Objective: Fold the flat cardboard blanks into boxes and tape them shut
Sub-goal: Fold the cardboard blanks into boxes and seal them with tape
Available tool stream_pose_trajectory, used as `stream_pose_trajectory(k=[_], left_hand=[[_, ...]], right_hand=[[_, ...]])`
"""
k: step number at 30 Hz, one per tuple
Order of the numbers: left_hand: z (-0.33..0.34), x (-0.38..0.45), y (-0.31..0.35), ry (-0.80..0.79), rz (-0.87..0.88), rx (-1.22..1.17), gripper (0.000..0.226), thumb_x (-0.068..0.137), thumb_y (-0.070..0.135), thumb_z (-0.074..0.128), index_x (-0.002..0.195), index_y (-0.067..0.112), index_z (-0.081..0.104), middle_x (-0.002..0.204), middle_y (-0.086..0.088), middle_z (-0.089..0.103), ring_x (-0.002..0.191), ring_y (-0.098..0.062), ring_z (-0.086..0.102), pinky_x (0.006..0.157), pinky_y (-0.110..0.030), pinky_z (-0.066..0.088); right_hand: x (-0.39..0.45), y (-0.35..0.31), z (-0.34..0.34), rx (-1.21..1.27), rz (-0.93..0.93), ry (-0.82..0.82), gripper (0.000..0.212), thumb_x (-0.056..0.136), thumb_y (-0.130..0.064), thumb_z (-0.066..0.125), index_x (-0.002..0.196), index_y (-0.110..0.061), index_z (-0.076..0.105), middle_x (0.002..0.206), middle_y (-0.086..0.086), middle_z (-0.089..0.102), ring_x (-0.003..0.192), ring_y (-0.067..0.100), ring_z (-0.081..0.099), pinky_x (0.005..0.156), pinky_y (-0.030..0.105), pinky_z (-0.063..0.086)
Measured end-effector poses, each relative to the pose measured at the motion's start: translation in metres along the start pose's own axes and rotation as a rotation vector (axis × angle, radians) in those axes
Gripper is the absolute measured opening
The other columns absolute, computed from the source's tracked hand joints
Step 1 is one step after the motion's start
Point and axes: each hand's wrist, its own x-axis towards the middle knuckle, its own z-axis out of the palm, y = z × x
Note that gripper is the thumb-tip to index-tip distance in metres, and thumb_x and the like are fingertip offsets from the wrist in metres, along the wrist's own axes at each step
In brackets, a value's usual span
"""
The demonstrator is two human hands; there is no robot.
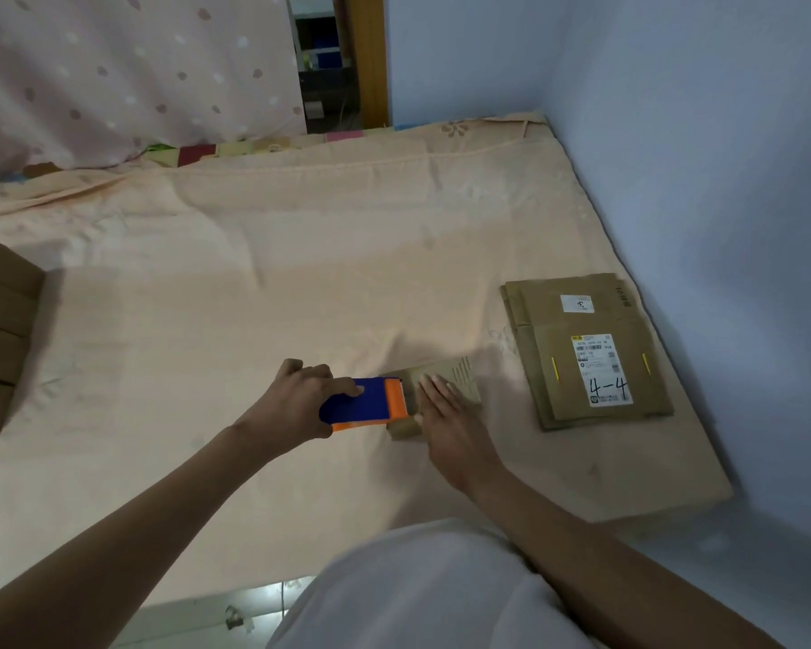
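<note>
Nearest the lens, a pale-clothed lap fills the bottom of the frame, both bare forearms reaching out over the bed (300,274). The left hand (296,405) wraps its grip round a blue-and-orange tape dispenser (366,405), its toothed edge against a small folded box (436,391) at centre. The right hand (450,414) lies flat, fingers straight, pressing the box top. Taping looks under way. Finished boxes (1,330) seem stacked at the left edge; a pile of flat blanks (586,353) waits at right.
</note>
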Motion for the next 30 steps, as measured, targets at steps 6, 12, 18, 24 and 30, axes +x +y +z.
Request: stream_pose_trajectory(k=[6,12,18,24,30], left_hand=[[0.0,-0.002,0.002,0.015,0.004,0.008,0.061,0.078,0.02,0.073,0.134,0.036,0.055,0.11,0.005,0.061,0.084,-0.012,0.042,0.088,-0.023,0.02],[0.002,-0.001,0.0,0.007,0.004,-0.009,0.062,0.079,0.023,0.072,0.137,0.038,0.054,0.11,0.006,0.058,0.09,-0.015,0.045,0.088,-0.021,0.018],[0.002,0.003,-0.003,0.0,0.009,0.004,0.062,0.079,0.024,0.072,0.137,0.039,0.054,0.109,0.007,0.059,0.088,-0.015,0.041,0.09,-0.021,0.022],[0.008,-0.003,-0.01,-0.051,-0.015,-0.129,0.068,0.079,0.018,0.073,0.141,0.038,0.052,0.111,0.005,0.054,0.094,-0.017,0.049,0.076,-0.022,0.038],[0.007,-0.001,-0.021,-0.053,0.005,-0.098,0.067,0.078,0.029,0.073,0.138,0.046,0.05,0.109,0.012,0.052,0.096,-0.018,0.042,0.092,-0.027,0.035]], right_hand=[[-0.015,0.031,-0.016,-0.199,0.02,-0.091,0.057,0.104,-0.031,0.025,0.145,0.003,0.047,0.15,0.016,0.049,0.142,0.025,0.044,0.121,0.037,0.029],[-0.009,0.008,-0.004,-0.206,0.078,-0.07,0.061,0.099,-0.034,0.028,0.137,0.006,0.054,0.145,0.023,0.051,0.138,0.034,0.048,0.121,0.044,0.03],[-0.006,0.009,0.003,-0.194,-0.027,-0.077,0.058,0.104,-0.036,0.028,0.148,-0.002,0.044,0.153,0.014,0.045,0.145,0.025,0.038,0.119,0.039,0.021],[-0.004,0.01,0.007,-0.19,-0.04,-0.036,0.052,0.102,-0.034,0.033,0.142,-0.01,0.056,0.148,0.013,0.052,0.139,0.026,0.047,0.116,0.039,0.026],[-0.005,0.017,0.011,-0.206,-0.081,0.03,0.052,0.1,-0.034,0.035,0.142,-0.01,0.056,0.147,0.013,0.053,0.138,0.025,0.048,0.117,0.038,0.029]])
